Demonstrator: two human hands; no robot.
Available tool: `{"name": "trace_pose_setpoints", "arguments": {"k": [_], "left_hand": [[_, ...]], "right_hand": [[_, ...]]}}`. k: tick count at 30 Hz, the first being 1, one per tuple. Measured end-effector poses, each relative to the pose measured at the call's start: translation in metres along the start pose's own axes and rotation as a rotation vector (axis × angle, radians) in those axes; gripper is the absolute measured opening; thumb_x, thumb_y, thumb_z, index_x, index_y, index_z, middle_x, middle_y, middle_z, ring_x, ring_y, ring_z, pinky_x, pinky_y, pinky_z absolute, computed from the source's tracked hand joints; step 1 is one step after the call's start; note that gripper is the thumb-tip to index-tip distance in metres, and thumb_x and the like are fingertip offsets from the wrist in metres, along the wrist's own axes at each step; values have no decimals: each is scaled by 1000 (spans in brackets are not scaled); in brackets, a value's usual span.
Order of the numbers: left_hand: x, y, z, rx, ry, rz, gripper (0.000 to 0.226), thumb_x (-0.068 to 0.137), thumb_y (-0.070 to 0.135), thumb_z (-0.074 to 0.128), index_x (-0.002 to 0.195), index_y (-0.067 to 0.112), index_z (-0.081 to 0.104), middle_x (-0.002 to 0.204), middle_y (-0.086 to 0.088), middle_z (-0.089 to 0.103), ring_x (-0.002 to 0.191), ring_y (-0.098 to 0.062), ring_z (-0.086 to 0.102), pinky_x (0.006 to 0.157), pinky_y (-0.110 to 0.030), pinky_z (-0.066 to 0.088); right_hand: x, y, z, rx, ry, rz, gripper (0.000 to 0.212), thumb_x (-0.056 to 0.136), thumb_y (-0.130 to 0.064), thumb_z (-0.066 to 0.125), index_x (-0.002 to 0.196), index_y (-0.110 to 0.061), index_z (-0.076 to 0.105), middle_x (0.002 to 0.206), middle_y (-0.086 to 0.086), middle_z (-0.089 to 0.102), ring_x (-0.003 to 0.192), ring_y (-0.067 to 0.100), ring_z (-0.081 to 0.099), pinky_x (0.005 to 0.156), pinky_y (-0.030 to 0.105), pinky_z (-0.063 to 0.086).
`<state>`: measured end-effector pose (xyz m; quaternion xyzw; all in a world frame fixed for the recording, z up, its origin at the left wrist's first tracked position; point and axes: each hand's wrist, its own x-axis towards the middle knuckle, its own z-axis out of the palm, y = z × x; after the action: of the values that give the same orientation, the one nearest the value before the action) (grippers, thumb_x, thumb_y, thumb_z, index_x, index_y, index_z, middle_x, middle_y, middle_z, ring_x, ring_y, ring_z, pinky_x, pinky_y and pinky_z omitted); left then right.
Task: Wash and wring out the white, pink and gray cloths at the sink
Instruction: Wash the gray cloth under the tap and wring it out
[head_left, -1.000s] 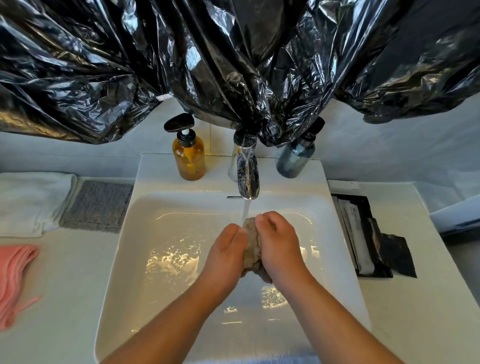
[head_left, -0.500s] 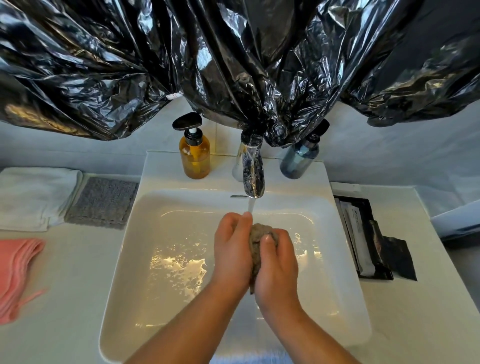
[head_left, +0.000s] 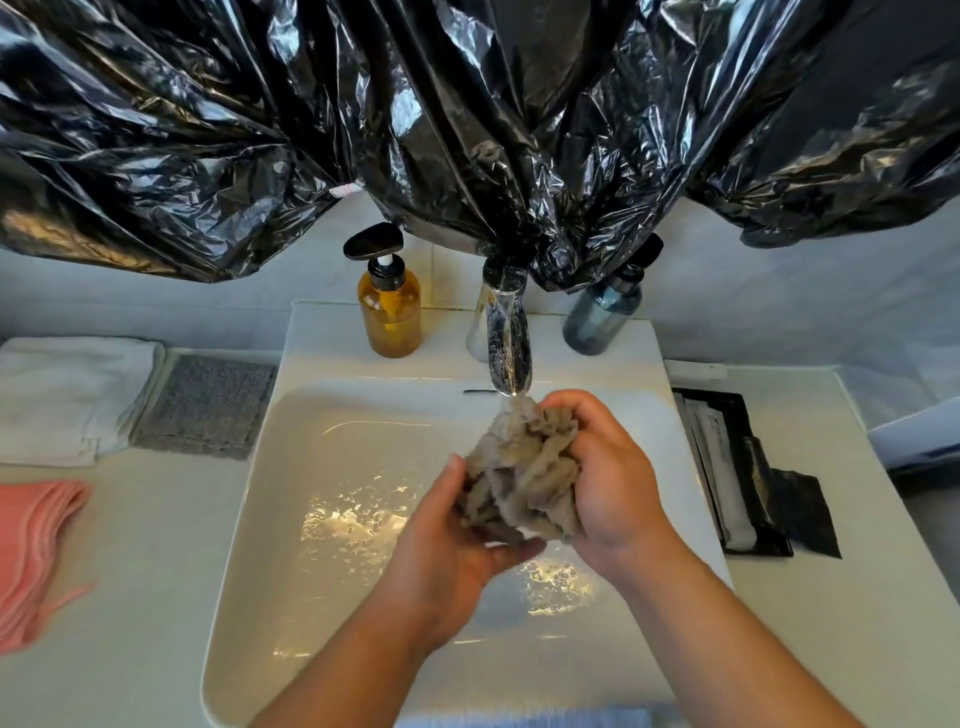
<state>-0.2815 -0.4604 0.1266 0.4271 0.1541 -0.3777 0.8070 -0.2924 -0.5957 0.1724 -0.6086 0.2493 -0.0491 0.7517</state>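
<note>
A wet gray cloth (head_left: 522, 470) is bunched up between both hands over the white sink (head_left: 332, 519). Water from the chrome tap (head_left: 508, 345) runs onto its top. My left hand (head_left: 457, 540) cups the cloth from below and the left, fingers curled under it. My right hand (head_left: 608, 478) grips it from the right, fingers wrapped over the top. On the counter to the left lie a folded white cloth (head_left: 67, 395), another gray cloth (head_left: 205, 405) and a pink cloth (head_left: 36, 551).
An amber pump bottle (head_left: 389, 306) and a blue-gray bottle (head_left: 602, 317) stand behind the basin beside the tap. Black plastic sheeting (head_left: 467, 114) hangs low over the back. A black tray (head_left: 727, 467) with packets sits on the counter at the right.
The hands have parted: the cloth, earlier squeezed tight between the palms, now bulges loosely between them, and the left hand has dropped below it.
</note>
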Motion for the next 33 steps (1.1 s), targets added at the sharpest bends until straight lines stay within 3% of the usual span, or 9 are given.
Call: {"name": "trace_pose_setpoints", "arguments": {"k": [3, 5, 9, 15, 20, 24, 26, 29, 33], "left_hand": [[9, 13, 3, 24, 96, 149, 33, 96, 34, 57, 107, 3, 60, 99, -12, 73, 91, -29, 67, 75, -39, 51], [16, 17, 7, 121, 225, 245, 9, 101, 17, 54, 96, 10, 51, 83, -10, 67, 78, -26, 62, 63, -35, 47], [22, 13, 26, 215, 314, 319, 16, 104, 25, 51, 103, 9, 53, 91, -18, 65, 82, -29, 66, 77, -52, 56], [23, 18, 35, 371, 326, 412, 38, 104, 16, 43, 66, 17, 46, 57, 5, 46, 56, -12, 46, 57, -32, 41], [25, 21, 27, 587, 239, 462, 37, 103, 9, 42, 68, 8, 55, 61, 0, 55, 57, -11, 52, 55, -26, 44], [20, 29, 30, 487, 227, 423, 46, 101, 8, 47, 57, 23, 47, 55, 8, 45, 54, -8, 45, 50, -22, 40], [31, 36, 27, 204, 321, 357, 28, 104, 21, 49, 77, 19, 56, 67, 0, 59, 66, -14, 61, 60, -28, 51], [35, 39, 29, 97, 338, 310, 24, 107, 31, 44, 98, 10, 54, 80, -11, 65, 81, -26, 69, 72, -40, 57], [26, 24, 43, 353, 279, 386, 35, 106, 19, 38, 74, 9, 44, 58, 1, 44, 50, -4, 46, 49, -14, 41]], "right_hand": [[-9, 8, -8, -191, -4, -113, 17, 84, -10, 45, 87, -15, 61, 76, -9, 66, 73, 4, 63, 60, 23, 51], [-15, 16, -4, -200, -64, -71, 26, 82, -27, 45, 103, -19, 58, 84, -12, 68, 78, 3, 66, 56, 21, 52], [-14, 41, 12, -467, -27, -64, 54, 80, -70, 28, 121, -40, 45, 117, -4, 58, 102, 7, 60, 73, 20, 50], [-5, 38, 20, -719, 67, -215, 37, 95, -61, 24, 92, -35, 50, 85, -10, 62, 82, 7, 62, 73, 32, 53], [12, 23, 19, -714, 16, -154, 34, 108, -39, 32, 89, -29, 58, 84, -7, 65, 83, 11, 63, 77, 30, 50], [16, 14, 13, -352, 64, 25, 29, 106, -23, 40, 86, -25, 61, 86, 2, 66, 86, 21, 65, 72, 33, 51], [10, 11, 12, -97, 100, 92, 28, 101, -10, 41, 88, -22, 62, 87, 10, 70, 85, 27, 69, 65, 36, 55], [-4, 22, 17, -93, 97, -34, 23, 88, -15, 42, 87, -25, 63, 87, 10, 71, 86, 27, 71, 67, 37, 59], [-7, 34, 26, -376, 154, -209, 24, 91, -35, 37, 83, -40, 59, 80, -6, 66, 79, 13, 65, 69, 35, 55]]}}
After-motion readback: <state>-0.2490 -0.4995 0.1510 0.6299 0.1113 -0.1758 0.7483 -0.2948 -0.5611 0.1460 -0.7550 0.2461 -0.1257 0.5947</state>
